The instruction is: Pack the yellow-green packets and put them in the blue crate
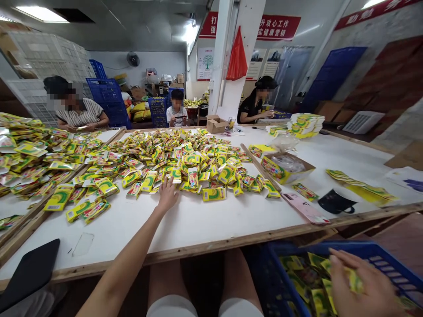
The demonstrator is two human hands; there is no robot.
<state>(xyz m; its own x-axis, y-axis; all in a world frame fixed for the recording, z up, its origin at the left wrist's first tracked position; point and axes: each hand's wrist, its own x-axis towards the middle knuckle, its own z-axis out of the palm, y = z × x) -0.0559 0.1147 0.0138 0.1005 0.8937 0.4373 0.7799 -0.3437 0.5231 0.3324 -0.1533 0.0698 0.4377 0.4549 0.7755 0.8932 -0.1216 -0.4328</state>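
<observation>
White desk [205, 224]: packet pile [211, 160] at left fingers [171, 182], loosely spread; blue basket [317, 246] under right fingers [350, 259], grip unclear.

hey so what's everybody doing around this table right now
The person's left hand reaches onto the near edge of a heap of yellow packets on the white table. Their right hand is at a blue crate holding more packets; its grip is unclear. Three other people are farther back.
</observation>
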